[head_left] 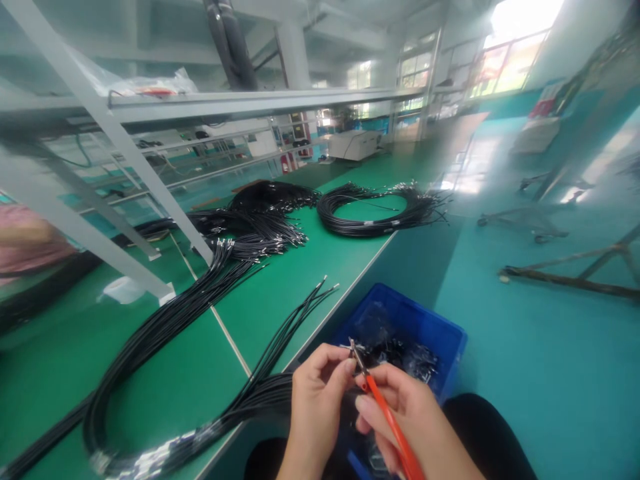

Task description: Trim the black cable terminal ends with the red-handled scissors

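My left hand (320, 393) is closed in a pinch, thumb against index finger, on the end of what looks like a thin black cable, mostly covered by the fingers. In my right hand (407, 407) is a pair of red-handled pliers (387, 413), its metal tip pointing up and away beside the left fingertips. Both hands meet over the front edge of the green table. Just beneath them stands a blue bin (453, 347) with small metal and black parts and clear plastic bags inside.
A long bundle of black cables (125, 360) curves across the green table (280, 313). A coiled bundle (345, 223) and more cable piles (273, 200) lie farther back. White shelf posts (145, 180) rise at left. Another person's arm (30, 233) shows at the left edge.
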Available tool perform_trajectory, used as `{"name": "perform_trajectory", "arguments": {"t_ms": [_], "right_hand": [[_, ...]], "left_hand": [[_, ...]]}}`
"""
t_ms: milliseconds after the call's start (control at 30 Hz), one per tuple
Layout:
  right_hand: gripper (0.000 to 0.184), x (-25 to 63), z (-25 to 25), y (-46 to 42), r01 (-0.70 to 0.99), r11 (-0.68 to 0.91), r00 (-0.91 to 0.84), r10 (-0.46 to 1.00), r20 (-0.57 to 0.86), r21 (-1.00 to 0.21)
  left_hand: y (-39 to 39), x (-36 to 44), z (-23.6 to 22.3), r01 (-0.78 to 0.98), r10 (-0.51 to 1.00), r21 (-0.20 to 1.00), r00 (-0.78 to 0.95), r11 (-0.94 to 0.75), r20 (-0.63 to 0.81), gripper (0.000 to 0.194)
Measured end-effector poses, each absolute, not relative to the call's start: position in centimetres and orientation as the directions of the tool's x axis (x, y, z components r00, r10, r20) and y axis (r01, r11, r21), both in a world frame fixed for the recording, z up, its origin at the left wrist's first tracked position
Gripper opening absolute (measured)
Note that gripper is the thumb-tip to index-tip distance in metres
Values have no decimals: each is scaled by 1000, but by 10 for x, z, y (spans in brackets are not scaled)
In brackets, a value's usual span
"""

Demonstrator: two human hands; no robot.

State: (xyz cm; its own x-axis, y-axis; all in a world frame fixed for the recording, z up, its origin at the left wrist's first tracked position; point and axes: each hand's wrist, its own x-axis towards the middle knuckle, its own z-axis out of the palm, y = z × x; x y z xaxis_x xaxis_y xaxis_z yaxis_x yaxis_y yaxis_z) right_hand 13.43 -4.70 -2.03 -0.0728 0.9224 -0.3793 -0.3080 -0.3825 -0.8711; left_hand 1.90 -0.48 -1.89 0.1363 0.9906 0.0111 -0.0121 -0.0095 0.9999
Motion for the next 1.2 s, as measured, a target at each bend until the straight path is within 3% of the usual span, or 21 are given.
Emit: {"name": "perform_trajectory", "arguments": {"t_ms": [133,267,400,767,1000,1200], "right_hand": [[38,140,-25,-49,-317,-421,-130,907,-400,-850],[42,150,-31,-53,-401,-372,-175,928,-329,-837],[41,153,-34,-54,-351,-412,-266,905,-333,-841],[41,152,-23,-46,-362,-434,-262,897,-357,-825],[29,154,-31,-50,-206,-451,-240,883,-402,-868],[28,157,-35,-54,-239,-381,-227,916,-330,-893]], "left_hand": [[-4,19,-23,43,992,999,122,-28,23,3],[-1,19,-26,52,997,998,80,-26,21,5],[0,21,-26,51,996,998,88,-27,22,4],[-5,24,-25,151,992,985,108,-86,70,3],[-2,26,-31,244,987,958,80,-152,136,4],[-1,25,-29,326,970,914,91,-243,226,5]]}}
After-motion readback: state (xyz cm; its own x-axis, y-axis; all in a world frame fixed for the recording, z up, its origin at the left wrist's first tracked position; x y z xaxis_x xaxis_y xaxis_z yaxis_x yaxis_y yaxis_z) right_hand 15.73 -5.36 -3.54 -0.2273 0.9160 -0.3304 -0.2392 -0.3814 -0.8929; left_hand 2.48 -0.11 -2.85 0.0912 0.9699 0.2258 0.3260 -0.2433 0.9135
